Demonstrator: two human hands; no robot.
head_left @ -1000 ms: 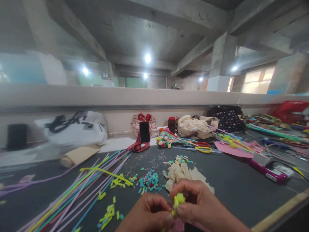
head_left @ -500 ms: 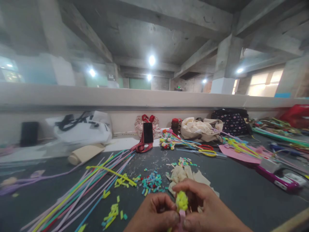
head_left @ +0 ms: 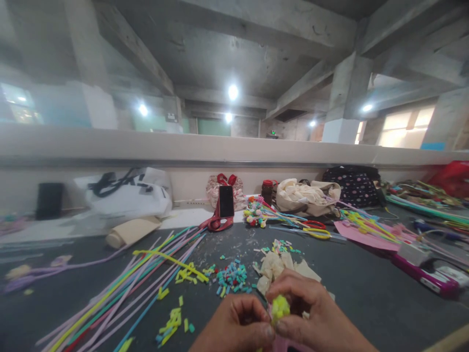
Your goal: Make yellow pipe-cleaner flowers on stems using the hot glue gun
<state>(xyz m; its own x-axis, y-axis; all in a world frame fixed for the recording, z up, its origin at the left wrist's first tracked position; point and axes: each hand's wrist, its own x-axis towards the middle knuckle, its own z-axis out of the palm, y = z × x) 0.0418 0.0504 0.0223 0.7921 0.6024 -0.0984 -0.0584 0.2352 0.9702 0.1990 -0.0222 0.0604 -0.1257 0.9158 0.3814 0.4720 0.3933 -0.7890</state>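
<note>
Yellow tuft pinched between both grips, upright: left hand just left of it, right hand wrapped over it.

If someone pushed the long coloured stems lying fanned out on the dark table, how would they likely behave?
The long coloured stems are thin and lie loose, so they would probably slide and scatter rather than move as a bundle. A few bend slightly, which suggests they flex when lifted by one end. They look light for their length; the dark table seems smooth enough to let them skid.
</note>
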